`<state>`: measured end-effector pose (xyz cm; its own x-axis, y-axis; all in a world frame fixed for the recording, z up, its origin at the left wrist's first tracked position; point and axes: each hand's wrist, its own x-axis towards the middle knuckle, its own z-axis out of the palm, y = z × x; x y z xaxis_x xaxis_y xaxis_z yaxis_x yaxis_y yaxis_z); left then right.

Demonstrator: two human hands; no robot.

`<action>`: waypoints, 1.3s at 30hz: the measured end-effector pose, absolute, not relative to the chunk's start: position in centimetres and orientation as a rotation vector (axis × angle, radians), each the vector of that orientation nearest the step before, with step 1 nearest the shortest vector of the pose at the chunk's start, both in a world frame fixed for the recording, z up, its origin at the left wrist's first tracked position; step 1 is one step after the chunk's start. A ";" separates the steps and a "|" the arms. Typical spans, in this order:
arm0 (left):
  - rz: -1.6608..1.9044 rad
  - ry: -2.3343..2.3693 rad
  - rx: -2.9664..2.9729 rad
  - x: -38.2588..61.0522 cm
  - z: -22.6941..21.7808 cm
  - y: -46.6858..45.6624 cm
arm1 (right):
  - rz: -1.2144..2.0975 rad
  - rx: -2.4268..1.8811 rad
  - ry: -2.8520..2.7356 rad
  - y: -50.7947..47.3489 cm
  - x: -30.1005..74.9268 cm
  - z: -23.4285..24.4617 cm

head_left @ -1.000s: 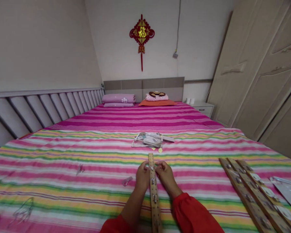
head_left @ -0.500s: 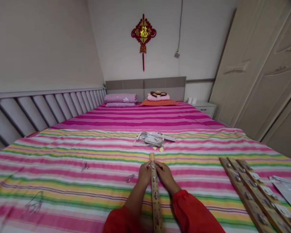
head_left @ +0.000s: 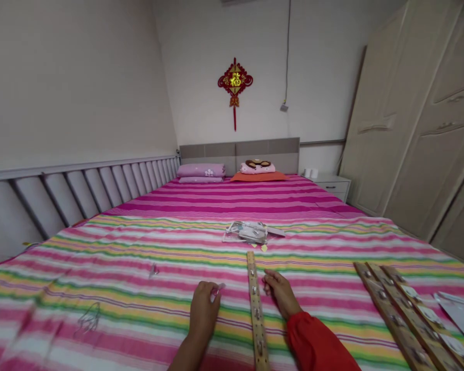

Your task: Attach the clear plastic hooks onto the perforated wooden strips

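A narrow wooden strip (head_left: 258,324) dotted with holes lies lengthwise on the striped bed cover, with several small metal pieces along it. To its left, my left hand (head_left: 204,306) is closed in a pinch on a small clear packet (head_left: 220,286); its contents are too small to make out. My right hand (head_left: 283,293) is just right of the strip, apart from it, fingers loosely curled and apart, with nothing visible in them. Another small clear packet with a metal piece (head_left: 153,270) lies farther left on the cover.
Several similar wooden strips (head_left: 390,314) with metal pieces lie at the right, beside a white plastic bag (head_left: 460,312). Beyond the middle strip is a clear pouch (head_left: 247,233) with small yellow pieces (head_left: 263,248) nearby. Thin tangled wire (head_left: 88,317) lies at left.
Both hands have let go of the strip's far end. My left hand has moved left and picked up the small packet from the cover; my right hand has drawn off rightward. The view has tilted up.
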<state>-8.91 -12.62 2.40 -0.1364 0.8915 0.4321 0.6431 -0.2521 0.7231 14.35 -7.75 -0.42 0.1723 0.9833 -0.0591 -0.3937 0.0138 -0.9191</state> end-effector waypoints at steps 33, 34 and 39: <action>1.292 1.516 1.653 -4.3 8.5 -15.6 | 0.715 -0.992 -1.468 -14.4 12.2 8.3; 1.260 1.534 1.740 -4.4 8.9 -15.6 | 0.704 -0.969 -1.524 -14.6 12.2 8.4; 1.106 1.407 2.005 -4.7 11.3 -15.2 | 0.617 -0.846 -1.757 -15.1 12.0 8.8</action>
<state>-4.67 -15.24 11.25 0.1577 0.9221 0.3535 0.5613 -0.3782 0.7361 12.03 -15.11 8.80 -0.2080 0.7858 0.5824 0.2491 0.6184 -0.7453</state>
